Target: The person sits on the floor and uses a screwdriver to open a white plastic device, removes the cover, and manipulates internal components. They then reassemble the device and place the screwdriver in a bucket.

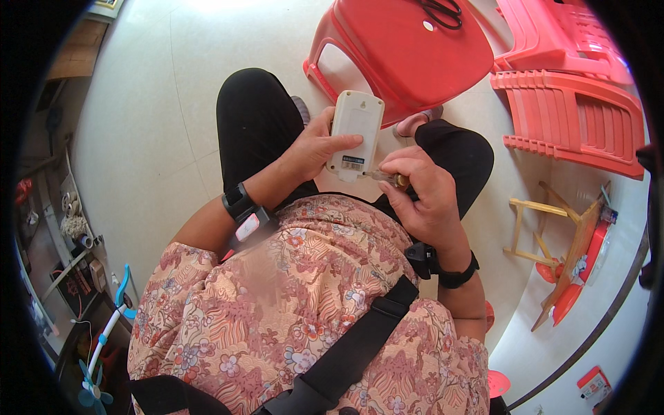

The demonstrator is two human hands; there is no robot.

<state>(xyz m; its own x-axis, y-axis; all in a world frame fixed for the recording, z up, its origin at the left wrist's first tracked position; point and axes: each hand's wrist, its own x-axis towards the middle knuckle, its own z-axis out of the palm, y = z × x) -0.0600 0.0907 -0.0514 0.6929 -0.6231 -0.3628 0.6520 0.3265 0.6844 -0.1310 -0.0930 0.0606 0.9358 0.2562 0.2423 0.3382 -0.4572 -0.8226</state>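
Observation:
My left hand (320, 147) grips a white rectangular plastic device (357, 123) above my lap, its thumb lying across the flat back. The back has a keyhole slot near the far end, a dark label near the close end and small screw holes at the corners. In my right hand (423, 190) is a screwdriver (395, 180) with a clear yellowish handle, pinched between fingers and thumb. Its shaft points left to the device's near right corner; whether the tip sits in the hole is too small to tell.
A red plastic stool (415, 62) stands just ahead, with a black looped item (443, 12) and a small white disc (428, 25) on top. Stacked red stools (574, 121) and a wooden folding frame (546, 207) are at the right. A cluttered shelf (62, 256) lines the left.

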